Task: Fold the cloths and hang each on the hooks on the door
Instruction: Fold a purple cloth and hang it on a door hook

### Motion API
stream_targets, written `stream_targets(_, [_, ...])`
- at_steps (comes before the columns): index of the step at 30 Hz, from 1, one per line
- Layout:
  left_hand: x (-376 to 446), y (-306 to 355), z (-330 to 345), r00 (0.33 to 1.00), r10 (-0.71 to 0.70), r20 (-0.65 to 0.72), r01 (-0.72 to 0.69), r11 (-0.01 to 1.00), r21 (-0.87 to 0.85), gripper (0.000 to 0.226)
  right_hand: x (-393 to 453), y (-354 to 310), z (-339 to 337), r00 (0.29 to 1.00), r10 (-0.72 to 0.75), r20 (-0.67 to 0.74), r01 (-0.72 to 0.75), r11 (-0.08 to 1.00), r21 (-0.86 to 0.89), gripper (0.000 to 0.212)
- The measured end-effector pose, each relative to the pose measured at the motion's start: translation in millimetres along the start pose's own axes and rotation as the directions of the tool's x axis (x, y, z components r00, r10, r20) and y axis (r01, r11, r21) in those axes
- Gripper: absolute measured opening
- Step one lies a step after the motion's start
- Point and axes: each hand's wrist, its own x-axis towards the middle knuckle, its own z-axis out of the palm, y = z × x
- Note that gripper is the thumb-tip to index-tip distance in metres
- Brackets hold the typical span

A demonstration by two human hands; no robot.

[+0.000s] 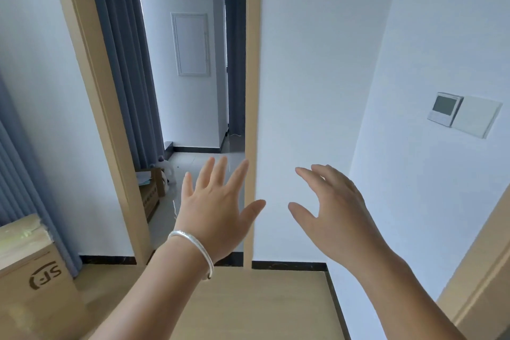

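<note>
- Left hand (214, 201): raised in front of the doorway, back toward the camera, fingers straight and spread, grasping nothing. A silver bangle (193, 250) sits on its wrist.
- Right hand (331, 207): raised beside the left, well apart from it, fingers loosely bent and released, thumb out; it holds nothing.
- Cloths and door hooks: none can be made out in this view, so their place relative to the fingers cannot be told.
- Door frame (252, 91): a tan wooden upright stands between the two hands; the left index fingertip lies across its left edge, contact uncertain.
- Doorway: opens on a tiled room with a grey-blue curtain (121, 63) along its left edge and a white wall panel (191, 44) on the far wall.
- Cardboard box (36, 279), lower left corner: closed, printed "SF"; contents hidden.
- Second carton (150, 196), beyond the doorway on the floor: open at the top, papers showing inside.
- Right wall: a thermostat (443, 109) just beside a blank switch plate (477, 116).
</note>
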Motion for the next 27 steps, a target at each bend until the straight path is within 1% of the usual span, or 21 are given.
stream_targets(4, [67, -41, 26, 1.0, -0.022, -0.007, 0.021, 0.998, -0.055, 0.073, 77, -5, 39, 0.999, -0.034, -0.012, 0.033, 0.999, -0.028, 0.057])
stream_targets(11, [167, -137, 50, 0.994, -0.099, -0.052, 0.096, 0.993, -0.063, 0.073, 208, -44, 109, 0.988, -0.143, -0.053, 0.145, 0.989, 0.036, 0.052])
stream_targets(13, [182, -169, 56, 0.988, -0.139, -0.069, 0.137, 0.99, -0.04, 0.073, 237, -61, 134, 0.981, -0.187, -0.048, 0.191, 0.979, 0.072, 0.051])
stream_targets(16, [189, -218, 63, 0.968, -0.238, -0.085, 0.237, 0.971, -0.019, 0.073, 271, -88, 175, 0.966, -0.257, -0.01, 0.256, 0.957, 0.138, 0.051])
stream_targets(19, [185, -266, 66, 0.931, -0.355, -0.086, 0.358, 0.933, 0.023, 0.073, 300, -122, 217, 0.942, -0.332, 0.037, 0.318, 0.926, 0.204, 0.053])
stream_targets(22, [174, -312, 66, 0.877, -0.47, -0.096, 0.476, 0.878, 0.054, 0.073, 325, -163, 260, 0.896, -0.438, 0.076, 0.4, 0.868, 0.295, 0.053])
stream_targets(24, [163, -341, 65, 0.826, -0.552, -0.116, 0.561, 0.824, 0.08, 0.074, 340, -192, 288, 0.852, -0.516, 0.089, 0.455, 0.814, 0.362, 0.053])
stream_targets(27, [147, -383, 65, 0.732, -0.668, -0.138, 0.682, 0.719, 0.137, 0.074, 358, -237, 330, 0.774, -0.625, 0.097, 0.516, 0.713, 0.476, 0.052])
